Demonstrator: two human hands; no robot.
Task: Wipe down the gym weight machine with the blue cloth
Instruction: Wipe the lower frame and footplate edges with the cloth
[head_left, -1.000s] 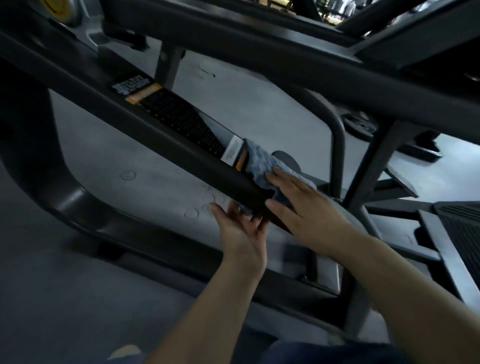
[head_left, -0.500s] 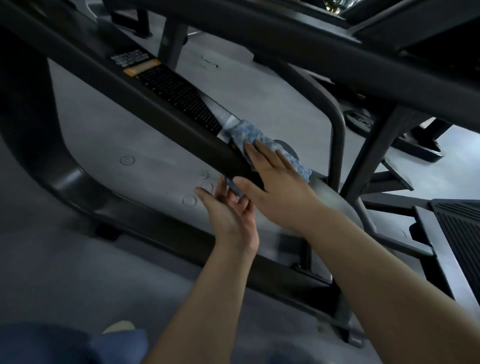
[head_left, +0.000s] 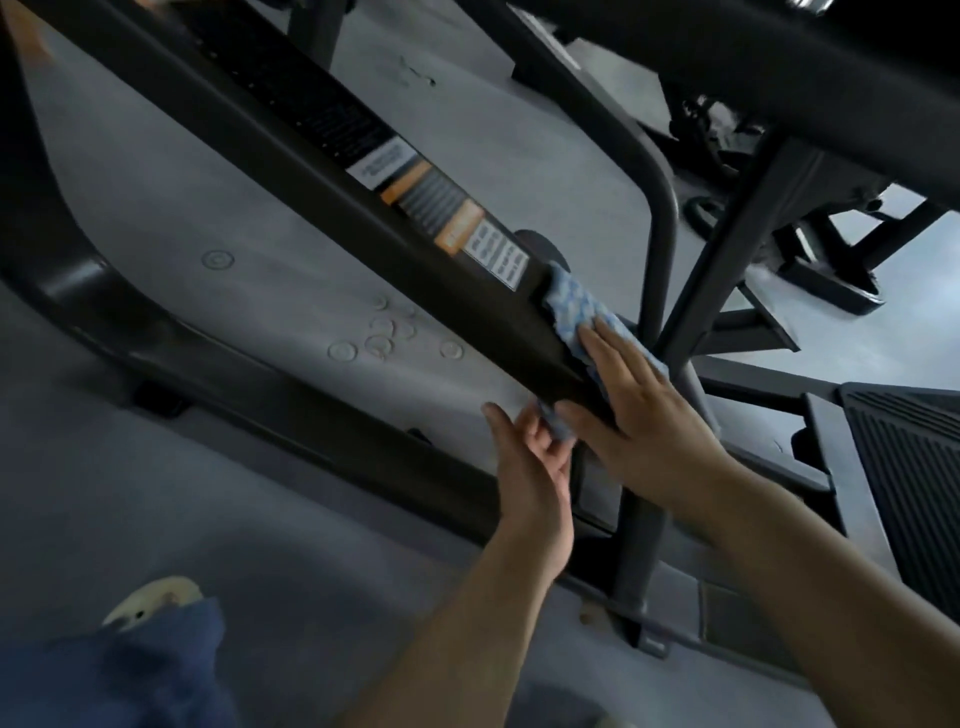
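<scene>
A blue patterned cloth (head_left: 574, 306) is draped over the slanted black bar (head_left: 467, 317) of the weight machine, just below its orange and white labels (head_left: 457, 223). My right hand (head_left: 644, 410) lies flat on the cloth on top of the bar, fingers straight, thumb down the bar's near side. My left hand (head_left: 530, 483) reaches up from under the bar, and its straight fingers touch the cloth's lower end, which peeks out beneath. Part of the cloth is hidden under my right hand.
A thick upper beam (head_left: 779, 62) crosses overhead. A curved lower frame (head_left: 156, 332) runs along the grey floor. A bent upright tube (head_left: 660, 208) and a diagonal strut stand just behind the cloth. A ribbed footplate (head_left: 914, 478) lies right. My blue-trousered knee and shoe (head_left: 150, 608) sit bottom left.
Both hands and the cloth have slid down the bar, away from the labels, uncovering more of them. The camera has shifted too.
</scene>
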